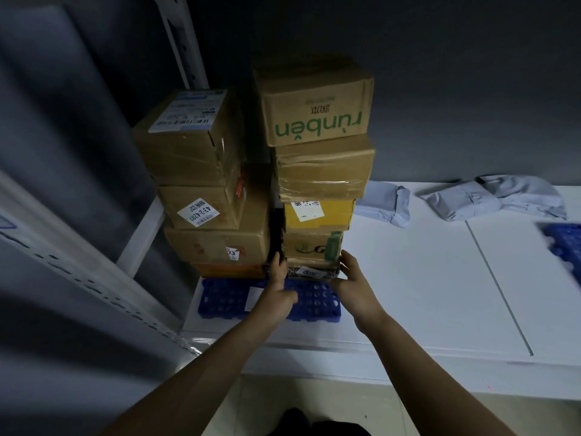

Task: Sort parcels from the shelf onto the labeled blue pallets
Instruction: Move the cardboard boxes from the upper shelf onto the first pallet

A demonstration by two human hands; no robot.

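- Blue pallet [220, 305]: lies on the white platform [424, 278] and carries two stacks of cartons; a small paper label [255, 293] lies on its top, its print too small to read.
- Patterned parcel [311, 272]: lowest item of the right stack, directly on the pallet. Its white sticker is blurred and cannot be read.
- Left hand [278, 284]: fingers lie straight against the parcel's left end, reaching into the gap between the stacks, with the thumb spread over the pallet.
- Right hand [352, 284]: clasps the parcel's right end, thumb across the front edge and fingers round the corner.
- Right stack, rising from the parcel:
  - green-printed carton [311, 247], a large "G" visible
  - yellow carton [317, 217], with a white shipping label
  - taped carton [323, 168]
  - top carton [314, 102], printed "rùnbèn" in green, upside down, with Chinese characters
- Left stack on the pallet, rising:
  - orange-printed carton [229, 270]
  - carton with a "03" sticker [220, 247]
  - carton with a white label [201, 209], a number beginning "43-2"
  - barcode-labelled carton [185, 143]
- Two grey mailer bags [385, 202] [496, 196]: on the platform, right of the pallet.
- Second blue pallet [562, 247]: far right of the first, cut off by the frame edge.
- White shelf upright [185, 42]: behind and left of the pallet.
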